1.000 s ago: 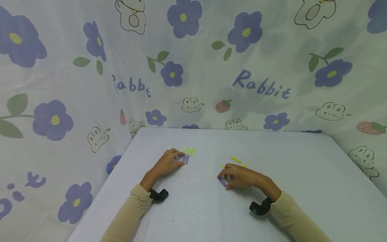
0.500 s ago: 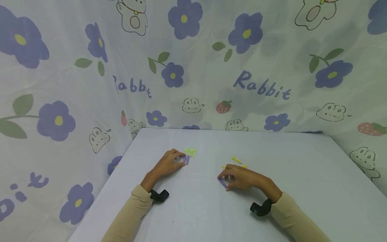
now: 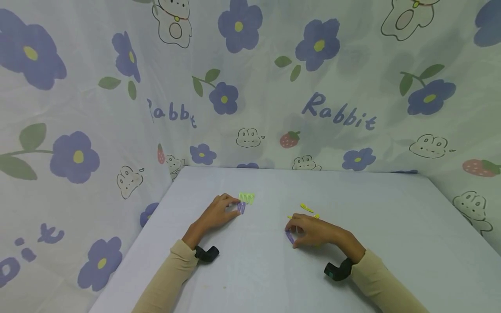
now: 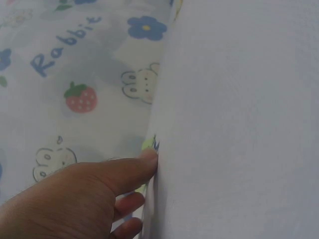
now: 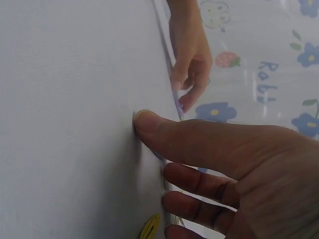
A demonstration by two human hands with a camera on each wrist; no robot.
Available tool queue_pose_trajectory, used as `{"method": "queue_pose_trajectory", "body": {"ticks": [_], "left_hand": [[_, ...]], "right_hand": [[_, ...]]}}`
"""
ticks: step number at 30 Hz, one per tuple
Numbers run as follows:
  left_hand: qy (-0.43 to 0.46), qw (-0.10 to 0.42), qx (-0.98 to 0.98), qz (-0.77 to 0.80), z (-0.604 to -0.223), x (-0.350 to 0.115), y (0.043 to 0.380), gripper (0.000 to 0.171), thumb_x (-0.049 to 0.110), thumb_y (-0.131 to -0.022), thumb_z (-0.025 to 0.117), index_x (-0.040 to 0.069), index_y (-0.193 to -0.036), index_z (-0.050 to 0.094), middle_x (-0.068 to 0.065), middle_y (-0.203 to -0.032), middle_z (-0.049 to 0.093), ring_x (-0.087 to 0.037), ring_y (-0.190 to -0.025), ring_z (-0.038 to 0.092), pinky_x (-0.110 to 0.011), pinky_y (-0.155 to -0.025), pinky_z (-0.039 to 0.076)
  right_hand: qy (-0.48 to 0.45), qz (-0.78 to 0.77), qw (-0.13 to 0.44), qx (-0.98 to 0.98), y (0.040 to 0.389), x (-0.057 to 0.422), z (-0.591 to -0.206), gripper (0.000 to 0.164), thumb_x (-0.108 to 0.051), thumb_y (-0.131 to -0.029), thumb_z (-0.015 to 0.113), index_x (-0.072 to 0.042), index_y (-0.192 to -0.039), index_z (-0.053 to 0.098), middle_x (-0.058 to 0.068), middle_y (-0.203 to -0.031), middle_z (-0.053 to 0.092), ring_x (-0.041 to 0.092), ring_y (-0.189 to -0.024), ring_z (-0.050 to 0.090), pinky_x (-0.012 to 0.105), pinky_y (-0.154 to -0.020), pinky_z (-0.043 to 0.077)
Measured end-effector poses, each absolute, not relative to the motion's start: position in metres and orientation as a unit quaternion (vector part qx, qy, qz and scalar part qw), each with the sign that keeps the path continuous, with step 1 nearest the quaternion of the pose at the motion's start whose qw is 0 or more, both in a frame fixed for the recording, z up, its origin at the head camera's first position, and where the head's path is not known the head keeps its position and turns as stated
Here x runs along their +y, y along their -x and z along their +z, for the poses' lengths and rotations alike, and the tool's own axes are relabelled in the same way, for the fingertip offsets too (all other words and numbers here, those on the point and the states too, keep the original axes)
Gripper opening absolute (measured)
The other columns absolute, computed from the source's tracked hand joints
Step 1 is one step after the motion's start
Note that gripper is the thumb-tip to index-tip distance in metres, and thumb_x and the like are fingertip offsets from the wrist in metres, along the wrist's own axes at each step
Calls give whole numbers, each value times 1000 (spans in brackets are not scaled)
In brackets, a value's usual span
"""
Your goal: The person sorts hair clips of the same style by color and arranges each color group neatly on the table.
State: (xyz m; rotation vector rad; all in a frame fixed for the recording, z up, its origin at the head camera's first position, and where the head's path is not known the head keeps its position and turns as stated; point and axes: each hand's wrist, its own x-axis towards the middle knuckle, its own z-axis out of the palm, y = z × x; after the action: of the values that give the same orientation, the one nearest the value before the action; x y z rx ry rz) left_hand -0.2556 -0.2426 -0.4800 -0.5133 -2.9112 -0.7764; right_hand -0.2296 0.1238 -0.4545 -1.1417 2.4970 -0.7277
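Though the single purple clip (image 3: 290, 237) sits at nearly the same spot on the table (image 3: 250, 269) as half a second ago, I log a slightly steeper slant in the head view. The right hand (image 3: 311, 229) grasps it end to end, thumb near, index far; the index tip has drawn in a little. I read this as a correction of angle, not transport: the clip remains well apart from the purple pair (image 3: 243, 208). That pair lies just in front of the green clips (image 3: 246, 198), contact unclear. The left hand (image 3: 215, 213) looks unmoved, thumb and index pinching the pair's left clip. Yellow clips (image 3: 307, 208) lie near the right hand, some partly hidden; I cannot count them. Beyond the table hangs printed cloth (image 3: 266, 100).
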Motion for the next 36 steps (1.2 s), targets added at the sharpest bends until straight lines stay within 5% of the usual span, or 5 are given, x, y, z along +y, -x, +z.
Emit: {"method": "queue_pose_trajectory", "body": {"ticks": [36], "left_hand": [[160,41,-952,-257,-479,-240,254,41,31,-91,75,18,-129,67,-4,-121,61,-23,-110,53,-43,-94,48]], "right_hand": [[368,-296,56,880,238,104,-443,40,-22,-86,79,-6,-120,63,1,-110,66,15,-97,63,29,-83,56]]}}
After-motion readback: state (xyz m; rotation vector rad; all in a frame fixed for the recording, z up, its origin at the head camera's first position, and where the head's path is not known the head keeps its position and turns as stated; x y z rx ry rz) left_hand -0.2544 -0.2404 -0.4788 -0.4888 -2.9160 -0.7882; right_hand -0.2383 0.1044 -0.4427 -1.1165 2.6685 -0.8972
